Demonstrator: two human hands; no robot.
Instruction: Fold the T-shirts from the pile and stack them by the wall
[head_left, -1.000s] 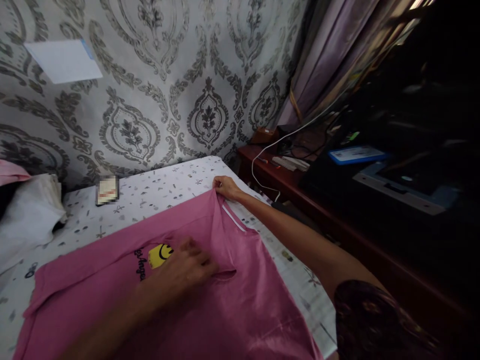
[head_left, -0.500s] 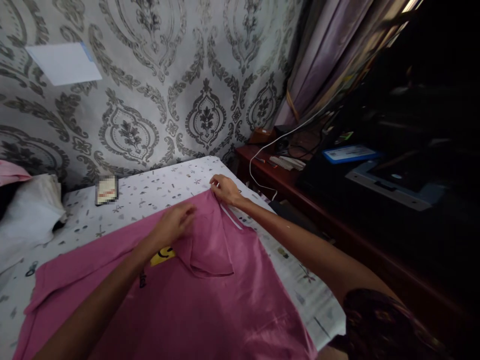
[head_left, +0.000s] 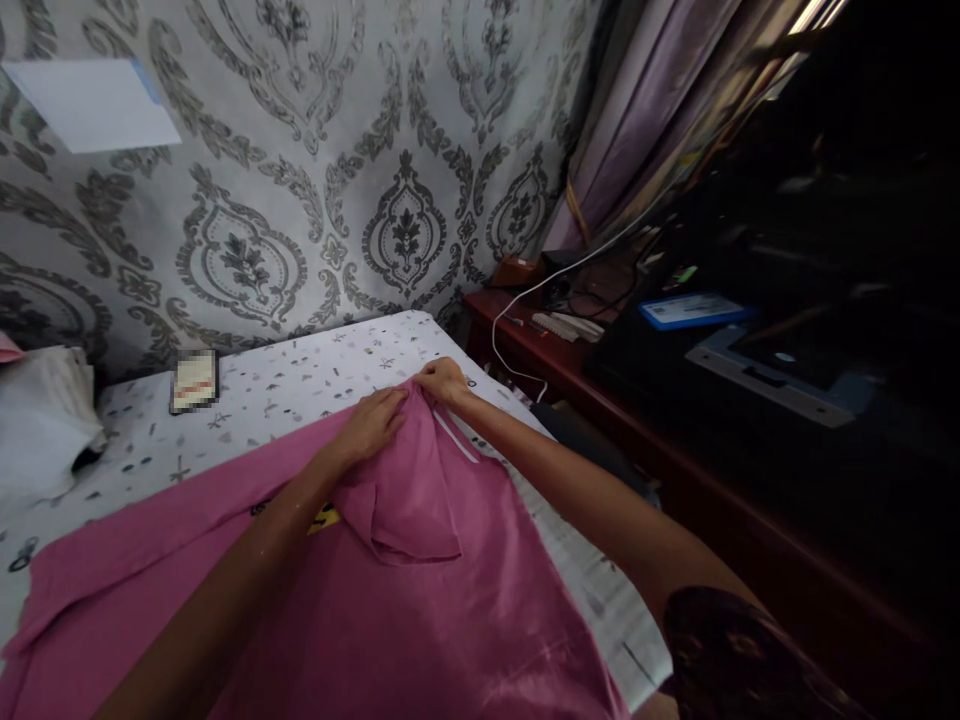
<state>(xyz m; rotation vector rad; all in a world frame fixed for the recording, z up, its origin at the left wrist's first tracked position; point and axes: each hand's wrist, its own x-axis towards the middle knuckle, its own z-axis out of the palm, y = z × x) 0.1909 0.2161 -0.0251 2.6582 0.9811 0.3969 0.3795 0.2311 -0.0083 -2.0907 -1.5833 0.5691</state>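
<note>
A pink T-shirt [head_left: 420, 620] lies spread over the bed, its far side folded inward and one sleeve [head_left: 416, 515] lying across the body. Part of a yellow print [head_left: 325, 518] shows beside my left forearm. My left hand [head_left: 373, 425] rests on the folded cloth near the far corner, fingers stretched out and palm down. At that same corner, by the neckline, my right hand [head_left: 444, 383] is closed, pinching the fabric between thumb and fingers. The fingertips of both hands are close together.
A blurred-out phone-like object [head_left: 193, 381] lies on the patterned bedsheet [head_left: 292, 375]. White cloth [head_left: 45, 420] is heaped at left. To the right stands a reddish-brown desk [head_left: 517, 335] with a white cable [head_left: 496, 345], a notepad [head_left: 568, 326] and a blue-edged card [head_left: 694, 310].
My left hand has moved away from me and right, settling onto the cloth near my right hand. My right hand still pinches the corner. The view has shifted slightly.
</note>
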